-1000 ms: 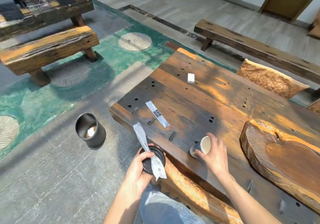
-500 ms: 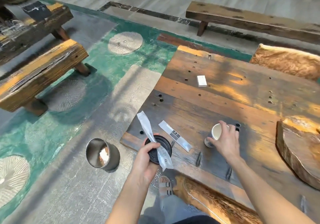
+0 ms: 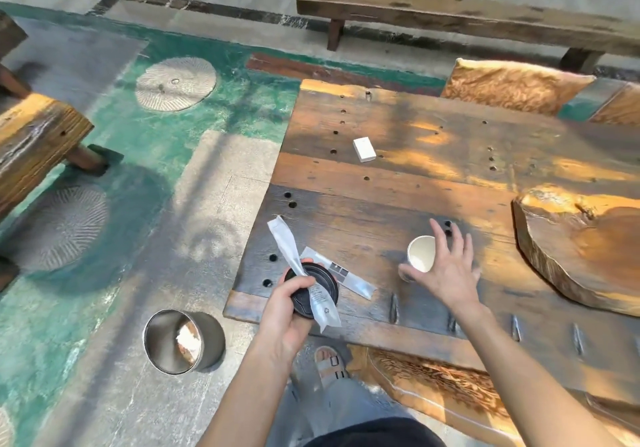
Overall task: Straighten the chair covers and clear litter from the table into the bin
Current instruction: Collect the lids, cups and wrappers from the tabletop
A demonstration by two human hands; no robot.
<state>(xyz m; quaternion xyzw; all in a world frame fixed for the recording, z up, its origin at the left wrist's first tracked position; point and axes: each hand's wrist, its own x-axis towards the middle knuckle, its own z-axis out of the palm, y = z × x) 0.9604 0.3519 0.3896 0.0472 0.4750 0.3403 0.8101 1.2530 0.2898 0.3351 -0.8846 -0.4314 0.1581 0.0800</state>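
Observation:
My left hand point(image 3: 285, 311) grips a black cup lid point(image 3: 313, 285) together with a long clear plastic wrapper point(image 3: 301, 273), above the near left corner of the wooden table point(image 3: 398, 183). My right hand point(image 3: 441, 270) is spread open beside a white paper cup point(image 3: 420, 253) that stands on the table, fingers straight, thumb at the cup's base. A second flat wrapper point(image 3: 341, 275) lies on the table by the lid. A small white box point(image 3: 363, 149) lies farther back. The round metal bin point(image 3: 180, 341) stands on the floor left of the table, with paper inside.
A patterned chair cover point(image 3: 512, 86) shows beyond the table's far edge, another point(image 3: 440, 381) on the seat by my legs. A thick wooden slab point(image 3: 585, 249) lies on the table's right. Wooden benches stand at the back point(image 3: 450, 14) and the left point(image 3: 34, 142).
My right hand has let go of the paper cup and spread open beside it. My left hand keeps hold of the lid and wrapper. The view has shifted forward over the table.

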